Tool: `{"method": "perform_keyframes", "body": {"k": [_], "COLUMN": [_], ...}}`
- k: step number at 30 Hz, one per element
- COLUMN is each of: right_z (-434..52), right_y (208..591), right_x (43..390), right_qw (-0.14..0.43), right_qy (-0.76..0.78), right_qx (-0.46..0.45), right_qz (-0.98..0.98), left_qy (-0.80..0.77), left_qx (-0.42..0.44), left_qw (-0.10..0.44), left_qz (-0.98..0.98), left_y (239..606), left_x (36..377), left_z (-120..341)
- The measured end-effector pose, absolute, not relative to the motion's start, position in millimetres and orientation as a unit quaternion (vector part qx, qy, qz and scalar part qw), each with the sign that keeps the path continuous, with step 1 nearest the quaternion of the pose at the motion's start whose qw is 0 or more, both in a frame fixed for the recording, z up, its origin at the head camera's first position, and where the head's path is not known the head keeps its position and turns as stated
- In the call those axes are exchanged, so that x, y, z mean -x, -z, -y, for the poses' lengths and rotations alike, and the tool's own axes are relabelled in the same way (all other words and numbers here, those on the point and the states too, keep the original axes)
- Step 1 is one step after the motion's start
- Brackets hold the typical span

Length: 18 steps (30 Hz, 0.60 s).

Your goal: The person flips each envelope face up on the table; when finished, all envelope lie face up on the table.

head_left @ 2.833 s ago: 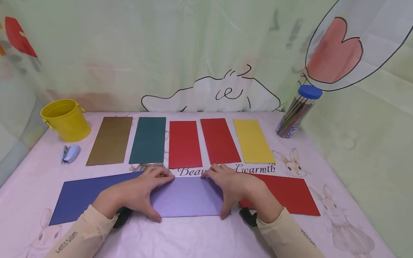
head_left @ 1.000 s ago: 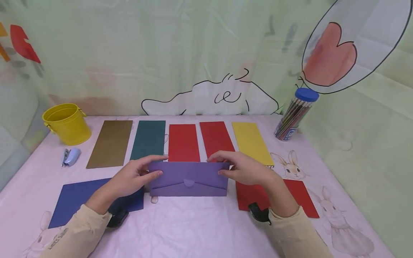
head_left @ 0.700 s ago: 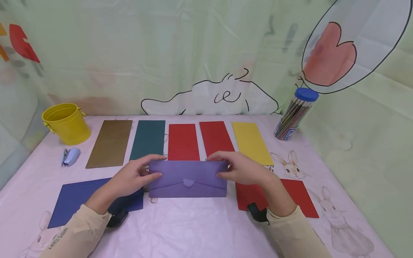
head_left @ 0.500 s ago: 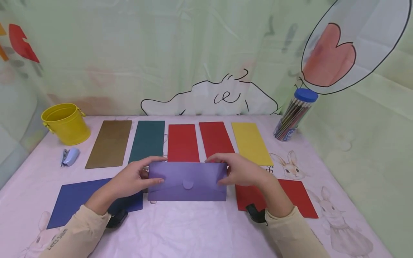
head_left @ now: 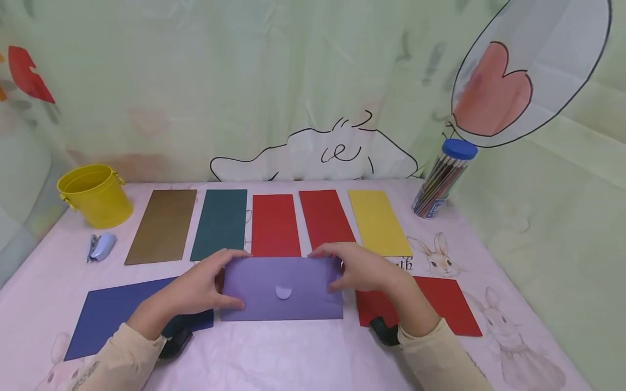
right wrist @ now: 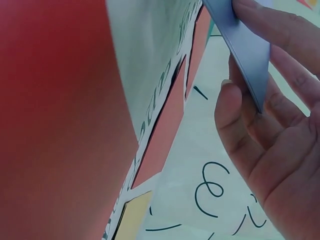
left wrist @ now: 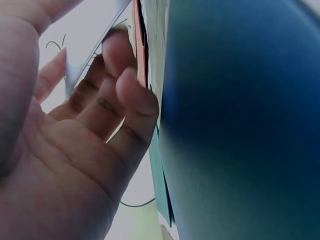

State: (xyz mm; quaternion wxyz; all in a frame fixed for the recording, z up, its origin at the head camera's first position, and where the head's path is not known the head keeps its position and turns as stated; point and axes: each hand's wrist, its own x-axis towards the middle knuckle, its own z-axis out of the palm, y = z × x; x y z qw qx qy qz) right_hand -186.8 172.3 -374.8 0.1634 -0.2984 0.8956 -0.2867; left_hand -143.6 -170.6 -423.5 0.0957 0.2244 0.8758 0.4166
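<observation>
A purple envelope (head_left: 303, 277) faces me at the middle front of the table, tilted back, with a small rounded tab (head_left: 283, 292) on its front. My left hand (head_left: 198, 285) grips its left end, thumb over the front and fingers behind. At the other end my right hand (head_left: 371, 269) holds it the same way, index finger along the top edge. Both wrist views show a corner of the envelope between thumb and fingers. Beneath my left wrist lies a blue envelope (head_left: 117, 309), and under the right wrist a red one, the near red envelope (head_left: 442, 304).
A row behind holds a brown envelope (head_left: 163, 225), a green one, two red ones and a yellow envelope (head_left: 379, 222). At the back left stand a yellow bucket (head_left: 98, 201) and a small lilac stapler (head_left: 101, 247). A pencil tub (head_left: 442, 179) stands back right.
The purple envelope lay flat at first, plain side up. Both hands raised it to show its flap side, then lowered it slightly nearer me and tilted it back. The view has shifted a little.
</observation>
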Motion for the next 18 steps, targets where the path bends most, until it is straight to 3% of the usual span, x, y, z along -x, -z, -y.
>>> {"method": "perform_keyframes", "body": {"k": [18], "right_z": [-168.4], "right_y": [382.5], "right_x": [184.1], "right_qw": [0.175], "right_qy": [0.224], "right_qx": [0.261], "right_qz": [-0.922], "left_qy": [-0.362], "left_qx": [-0.243], "left_qw": [0.065], "left_qz": [-0.898], "left_y": [431.5], "left_x": [143.8], "left_z": [168.5]}}
